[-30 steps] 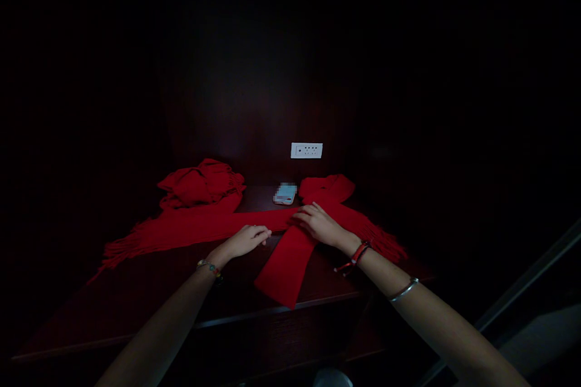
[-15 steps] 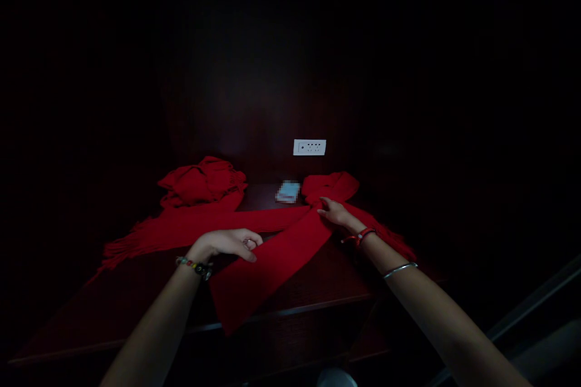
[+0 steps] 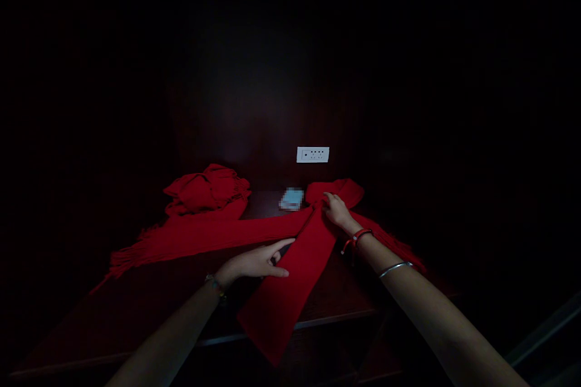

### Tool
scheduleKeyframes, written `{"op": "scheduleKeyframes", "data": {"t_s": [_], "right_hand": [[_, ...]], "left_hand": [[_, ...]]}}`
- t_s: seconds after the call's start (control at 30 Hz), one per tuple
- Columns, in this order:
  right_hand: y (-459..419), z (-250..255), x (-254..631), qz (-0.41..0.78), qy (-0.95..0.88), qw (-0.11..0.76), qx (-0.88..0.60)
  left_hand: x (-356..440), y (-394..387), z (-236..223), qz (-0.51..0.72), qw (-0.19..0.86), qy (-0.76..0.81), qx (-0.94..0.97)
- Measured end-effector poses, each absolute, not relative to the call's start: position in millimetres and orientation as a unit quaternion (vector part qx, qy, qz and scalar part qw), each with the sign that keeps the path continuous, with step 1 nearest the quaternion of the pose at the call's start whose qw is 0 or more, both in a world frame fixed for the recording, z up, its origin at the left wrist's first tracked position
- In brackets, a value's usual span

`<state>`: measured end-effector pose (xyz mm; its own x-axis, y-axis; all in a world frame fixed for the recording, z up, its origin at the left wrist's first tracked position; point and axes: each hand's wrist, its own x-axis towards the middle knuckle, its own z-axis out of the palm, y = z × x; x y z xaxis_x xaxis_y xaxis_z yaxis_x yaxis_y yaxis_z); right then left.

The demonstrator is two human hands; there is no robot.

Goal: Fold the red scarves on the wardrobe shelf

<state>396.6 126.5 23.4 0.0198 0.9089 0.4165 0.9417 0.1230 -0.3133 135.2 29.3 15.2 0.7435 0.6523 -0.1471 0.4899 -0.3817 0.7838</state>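
Near the middle of the frame, my left hand (image 3: 256,261) is at the left edge of a flat strip of the red scarf (image 3: 297,275), thumb laid on the cloth and forefinger stretched toward its upper edge, with a clear gap between the two; my other fingers are curled in below. I see that hand as open. My right hand (image 3: 338,211), right of centre, is on the red cloth where the strip meets the looped part (image 3: 338,191), its fingers bent. I can't tell whether they pinch the cloth or only press on it.

The strip slants down and to the left, and its end hangs over the front edge of the dark desk (image 3: 336,317) at the lower middle. A long fringed length (image 3: 200,238) runs from the crossing toward the left, and another fringed end (image 3: 393,243) fans out to the right, partly behind my right forearm. A crumpled red bundle (image 3: 206,192) sits at the left, just above the fringed length.

Between the bundle and the looped part lies a pale blue item (image 3: 291,199), blurred into blocks. Above it, a white socket plate (image 3: 313,155) is on the dark wall. I have a beaded bracelet (image 3: 215,286) on my left wrist, and a red cord bracelet (image 3: 360,236) and a silver bangle (image 3: 394,268) on my right arm.
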Motion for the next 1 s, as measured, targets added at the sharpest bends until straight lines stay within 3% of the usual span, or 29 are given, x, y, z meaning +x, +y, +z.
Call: {"op": "scheduleKeyframes", "data": {"t_s": [0.17,0.3,0.43,0.7,0.87,1.0], "right_hand": [[103.2,-4.2,374.1,-0.099,-0.753,0.237,-0.605],[93.3,-27.6,367.0,-0.04,-0.813,0.142,-0.563],[95.4,-32.2,367.3,0.001,-0.819,0.088,-0.567],[108.3,3.7,396.1,-0.048,-0.721,0.264,-0.638],[113.6,15.4,391.1,-0.003,-0.636,0.262,-0.726],[116.2,9.0,370.4,-0.027,-0.599,0.247,-0.761]], "left_hand": [[136.4,28.3,10.1,0.141,0.197,0.325,0.914],[134.0,29.7,5.8,0.02,0.206,0.323,0.923],[130.5,29.7,7.1,0.004,0.23,0.316,0.921],[137.4,51.2,11.9,0.152,0.14,0.297,0.932],[185.1,113.2,16.4,0.171,0.055,0.285,0.941],[218.1,155.3,6.6,0.144,0.061,0.304,0.94]]}}
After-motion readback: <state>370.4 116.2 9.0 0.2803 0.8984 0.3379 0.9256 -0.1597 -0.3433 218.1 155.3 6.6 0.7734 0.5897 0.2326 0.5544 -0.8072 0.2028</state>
